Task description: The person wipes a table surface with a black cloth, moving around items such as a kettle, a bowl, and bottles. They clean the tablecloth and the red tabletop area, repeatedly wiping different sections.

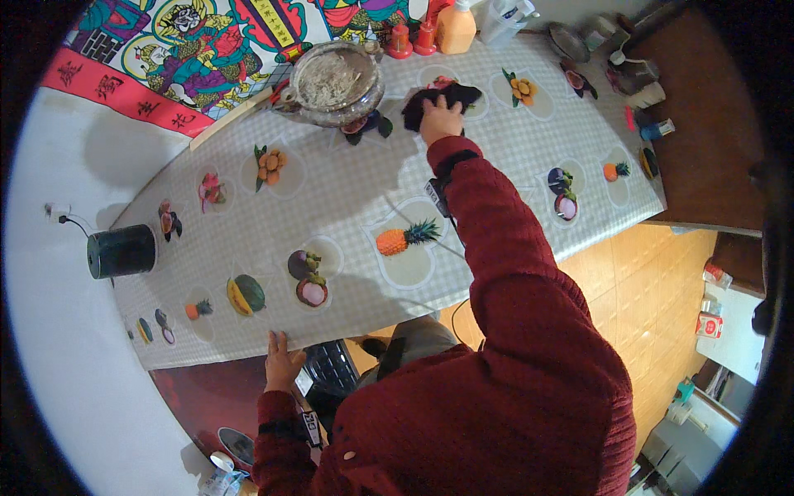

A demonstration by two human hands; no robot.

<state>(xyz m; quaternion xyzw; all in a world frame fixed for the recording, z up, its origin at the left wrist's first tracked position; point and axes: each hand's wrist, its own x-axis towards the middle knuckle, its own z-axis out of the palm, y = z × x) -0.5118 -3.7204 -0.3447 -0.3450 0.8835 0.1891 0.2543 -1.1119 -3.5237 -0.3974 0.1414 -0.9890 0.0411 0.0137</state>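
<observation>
My right hand (441, 121) reaches across the table and presses a bunched black cloth (462, 96) onto the patterned tablecloth (347, 186). Its fingers are spread over the cloth, which partly covers a printed dragon fruit. My left hand (282, 366) rests at the table's front edge, fingertips on the tablecloth's border and nothing in it. Just beyond the black cloth, to its left, stands a metal incense burner (338, 84) filled with pale ash.
Two red candle holders (400, 42), an orange bottle (456, 28) and a clear plastic cup (501, 22) line the back. A black cylinder (121, 251) stands at the left end. Jars and small items, among them a blue lighter-like object (657, 129), crowd the right end.
</observation>
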